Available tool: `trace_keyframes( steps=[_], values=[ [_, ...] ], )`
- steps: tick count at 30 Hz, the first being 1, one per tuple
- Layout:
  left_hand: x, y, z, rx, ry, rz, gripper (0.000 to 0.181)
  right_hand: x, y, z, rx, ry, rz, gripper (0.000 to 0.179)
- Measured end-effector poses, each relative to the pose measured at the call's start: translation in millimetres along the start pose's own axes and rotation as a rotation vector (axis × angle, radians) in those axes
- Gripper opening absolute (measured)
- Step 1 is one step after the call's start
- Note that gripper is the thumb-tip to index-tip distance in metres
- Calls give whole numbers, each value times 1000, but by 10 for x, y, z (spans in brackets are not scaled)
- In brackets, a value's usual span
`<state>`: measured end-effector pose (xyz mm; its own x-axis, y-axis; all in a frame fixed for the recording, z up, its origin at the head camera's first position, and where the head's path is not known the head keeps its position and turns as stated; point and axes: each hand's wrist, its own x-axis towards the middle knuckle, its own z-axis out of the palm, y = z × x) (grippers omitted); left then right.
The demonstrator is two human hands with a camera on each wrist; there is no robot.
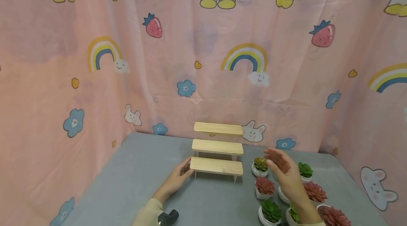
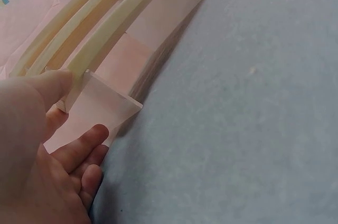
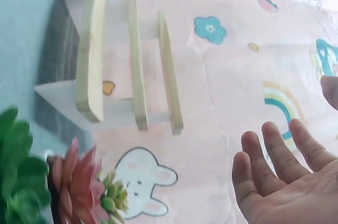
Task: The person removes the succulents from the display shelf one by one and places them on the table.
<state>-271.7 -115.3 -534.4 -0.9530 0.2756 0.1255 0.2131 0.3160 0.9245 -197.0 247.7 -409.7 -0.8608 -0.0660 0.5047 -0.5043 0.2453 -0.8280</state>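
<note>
A three-tier stand with pale wooden steps point(image 1: 216, 166) and clear side panels point(image 2: 105, 100) stands toward the back of the table. My left hand point(image 1: 176, 180) grips the left end of its lowest step, thumb at the front corner and index finger behind. The other fingers curl loosely beside the clear panel. My right hand point(image 1: 287, 174) is held over potted succulents with its fingers spread and nothing in them. Nearest to it is a yellow-green succulent point(image 1: 260, 164) in a white pot. Red point(image 1: 264, 185) and green point(image 1: 271, 211) succulents stand in front of that one.
More potted succulents, one green point(image 1: 305, 170) and others red point(image 1: 314, 191), fill the right side, partly hidden by my right forearm. A pink patterned curtain point(image 1: 210, 95) hangs behind and beside the grey table point(image 1: 127, 176).
</note>
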Motion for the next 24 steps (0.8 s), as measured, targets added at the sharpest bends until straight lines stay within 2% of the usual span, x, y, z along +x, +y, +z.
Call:
trace_keyframes(
  steps=[7, 13, 17, 24],
  values=[
    [24, -11, 4, -5, -4, -5, 64, 74, -1, 178, 90, -7, -27, 35],
    [51, -21, 20, -18, -2, -7, 65, 179, 22, 313, 46, -23, -42, 35],
    [65, -17, 25, -27, -5, -2, 64, 229, 51, 406, 56, -31, -73, 36],
    [28, -14, -3, -12, -4, 7, 63, 250, 50, 517, 53, -39, -58, 36]
  ],
)
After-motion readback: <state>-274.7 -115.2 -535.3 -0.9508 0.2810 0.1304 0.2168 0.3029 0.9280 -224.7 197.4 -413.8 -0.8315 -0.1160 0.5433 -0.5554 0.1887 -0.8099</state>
